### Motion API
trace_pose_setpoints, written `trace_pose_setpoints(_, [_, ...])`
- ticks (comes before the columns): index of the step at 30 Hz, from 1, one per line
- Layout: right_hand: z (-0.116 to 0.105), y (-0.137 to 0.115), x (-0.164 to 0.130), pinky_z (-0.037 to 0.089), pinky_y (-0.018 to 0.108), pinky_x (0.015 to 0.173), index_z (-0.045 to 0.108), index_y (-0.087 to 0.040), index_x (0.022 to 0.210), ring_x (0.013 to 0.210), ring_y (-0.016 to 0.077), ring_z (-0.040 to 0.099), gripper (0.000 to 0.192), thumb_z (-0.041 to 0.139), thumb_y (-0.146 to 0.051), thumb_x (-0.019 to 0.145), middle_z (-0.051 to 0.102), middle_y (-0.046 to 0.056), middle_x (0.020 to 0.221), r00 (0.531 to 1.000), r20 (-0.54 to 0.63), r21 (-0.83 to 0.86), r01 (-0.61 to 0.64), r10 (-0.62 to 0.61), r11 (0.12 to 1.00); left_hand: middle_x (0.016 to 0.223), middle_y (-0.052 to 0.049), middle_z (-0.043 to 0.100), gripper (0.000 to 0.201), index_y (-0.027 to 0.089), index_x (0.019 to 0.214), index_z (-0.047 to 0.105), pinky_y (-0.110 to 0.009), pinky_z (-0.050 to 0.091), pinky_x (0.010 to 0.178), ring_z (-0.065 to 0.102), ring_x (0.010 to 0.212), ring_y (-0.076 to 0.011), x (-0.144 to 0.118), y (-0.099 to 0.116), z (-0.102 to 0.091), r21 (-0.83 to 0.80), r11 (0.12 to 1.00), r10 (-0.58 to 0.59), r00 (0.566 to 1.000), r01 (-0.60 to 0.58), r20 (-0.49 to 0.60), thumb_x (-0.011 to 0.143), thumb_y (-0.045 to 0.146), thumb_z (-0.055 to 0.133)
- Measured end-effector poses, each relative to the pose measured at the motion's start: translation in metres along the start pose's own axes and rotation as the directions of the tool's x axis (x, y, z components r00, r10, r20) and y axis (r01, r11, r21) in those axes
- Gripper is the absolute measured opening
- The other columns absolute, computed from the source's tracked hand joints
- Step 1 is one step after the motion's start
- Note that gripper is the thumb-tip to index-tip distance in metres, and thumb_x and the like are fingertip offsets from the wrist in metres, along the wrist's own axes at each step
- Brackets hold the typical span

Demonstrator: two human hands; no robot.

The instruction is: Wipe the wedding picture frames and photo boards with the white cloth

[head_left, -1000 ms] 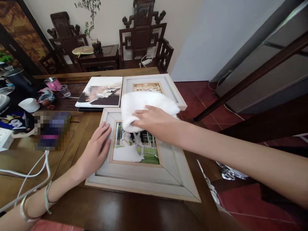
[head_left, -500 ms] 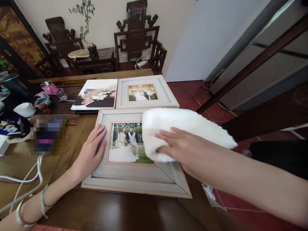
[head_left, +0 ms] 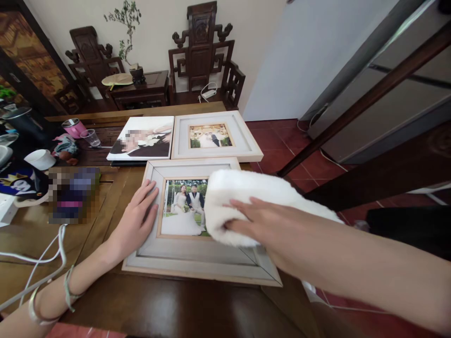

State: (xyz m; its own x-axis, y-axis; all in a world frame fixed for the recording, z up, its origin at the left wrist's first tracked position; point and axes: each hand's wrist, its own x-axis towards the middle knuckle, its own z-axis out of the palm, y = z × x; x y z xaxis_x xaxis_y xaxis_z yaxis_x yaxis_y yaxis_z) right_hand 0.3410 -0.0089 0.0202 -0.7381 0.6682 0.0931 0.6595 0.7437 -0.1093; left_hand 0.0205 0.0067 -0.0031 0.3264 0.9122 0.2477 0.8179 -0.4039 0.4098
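Note:
A picture frame (head_left: 197, 267) with a pale wooden border and a wedding photo (head_left: 185, 206) lies flat on the wooden table in front of me. My left hand (head_left: 136, 218) lies on the frame's left border, its fingers stretched out and spread. In my right hand (head_left: 253, 218) is a thick, fluffy white cloth (head_left: 243, 185), pressed onto the frame's right side. The cloth hides the photo's right edge and part of the right border, and its loose end hangs past the frame to the right.
Behind the frame lie a second framed photo (head_left: 214, 150) and a photo panel (head_left: 146, 150). At the left are a white cup (head_left: 40, 159), a pink mug (head_left: 73, 127), a clear plastic cup (head_left: 92, 137) and white cables (head_left: 61, 244). Carved chairs (head_left: 202, 51) stand against the wall.
My right hand and the white cloth have shifted slightly left and down the frame, toward me. My left hand remains in the same place on the frame.

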Motion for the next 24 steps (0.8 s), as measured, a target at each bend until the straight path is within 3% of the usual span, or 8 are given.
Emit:
trace_pose_setpoints(4, [-0.014,0.021,0.038,0.046,0.053,0.101,0.061,-0.015,0.126,0.134,0.0352,0.047,0.065,0.047,0.006,0.066,0.056,0.019,0.138,1.000,0.009,-0.159,0.010,-0.008,0.987,0.152,-0.015,0.043,0.042,0.015,0.136,0.054,-0.051,0.033,0.117,0.032,0.146,-0.0264,-0.002,-0.002,0.000,-0.021,0.999,0.032,0.999,-0.032,-0.020,0.100,0.030,0.039])
trace_pose_setpoints(8, [-0.007,0.028,0.047,0.039,0.061,0.106,0.062,-0.008,0.126,0.140,0.0416,0.035,0.061,0.050,0.007,0.067,0.047,0.024,0.146,1.000,0.003,-0.182,-0.010,0.010,0.983,0.152,-0.015,0.043,0.041,0.014,0.134,0.056,-0.049,0.032,0.118,0.032,0.146,-0.0261,-0.002,-0.001,-0.003,-0.053,0.997,0.050,0.998,-0.051,-0.026,0.100,0.028,0.041])
trace_pose_setpoints(12, [0.002,0.010,0.033,0.033,0.065,0.108,0.070,-0.013,0.114,0.139,0.0417,0.036,0.055,0.052,0.007,0.065,0.051,0.021,0.143,0.998,-0.068,-0.147,-0.015,0.005,0.989,0.153,-0.014,0.042,0.039,0.016,0.132,0.059,-0.048,0.033,0.117,0.033,0.145,-0.0265,0.000,0.002,-0.006,-0.087,0.995,0.042,0.999,-0.044,-0.024,0.099,0.029,0.044])
trace_pose_setpoints(15, [-0.001,-0.014,0.017,0.035,0.065,0.107,0.071,-0.018,0.114,0.137,0.0401,0.040,0.057,0.056,0.003,0.063,0.053,0.018,0.143,0.999,-0.013,-0.052,0.030,-0.030,0.998,0.153,-0.013,0.042,0.038,0.018,0.131,0.059,-0.049,0.033,0.117,0.034,0.145,-0.0262,0.001,0.003,-0.006,-0.092,0.995,0.040,0.999,-0.043,-0.029,0.099,0.030,0.044])
trace_pose_setpoints(17, [-0.006,-0.028,0.009,0.040,0.060,0.105,0.070,-0.022,0.116,0.134,0.0365,0.045,0.057,0.057,-0.002,0.064,0.055,0.015,0.142,0.994,0.057,0.020,0.090,-0.091,0.996,0.153,-0.012,0.041,0.038,0.018,0.131,0.059,-0.049,0.032,0.118,0.032,0.146,-0.0260,0.001,0.003,-0.006,-0.091,0.995,0.037,0.999,-0.039,-0.023,0.099,0.031,0.044])
trace_pose_setpoints(20, [-0.016,-0.035,0.005,0.050,0.048,0.099,0.067,-0.031,0.121,0.130,0.0306,0.052,0.054,0.056,-0.007,0.074,0.053,0.004,0.145,0.992,0.012,0.025,0.122,-0.122,0.992,0.153,-0.011,0.042,0.039,0.019,0.132,0.059,-0.051,0.030,0.119,0.030,0.147,-0.0265,0.002,0.003,-0.005,-0.103,0.995,0.018,1.000,-0.018,-0.001,0.099,0.034,0.045])
trace_pose_setpoints(22, [-0.023,-0.028,0.010,0.047,0.049,0.103,0.061,-0.035,0.129,0.137,0.0311,0.044,0.059,0.052,-0.003,0.080,0.041,-0.001,0.154,0.994,-0.072,-0.015,0.076,-0.077,0.997,0.152,-0.011,0.045,0.041,0.019,0.133,0.058,-0.053,0.027,0.119,0.029,0.147,-0.0273,0.002,0.003,-0.005,-0.120,0.993,-0.001,1.000,0.003,0.015,0.097,0.038,0.049])
trace_pose_setpoints(24, [-0.031,-0.015,0.021,0.037,0.057,0.110,0.058,-0.033,0.133,0.144,0.0365,0.029,0.065,0.051,0.004,0.080,0.028,0.002,0.161,0.989,-0.137,-0.094,0.036,-0.049,0.995,0.151,-0.010,0.046,0.044,0.019,0.134,0.057,-0.054,0.025,0.120,0.028,0.147,-0.0277,0.002,0.003,-0.004,-0.124,0.992,-0.009,1.000,0.011,0.016,0.096,0.041,0.052])
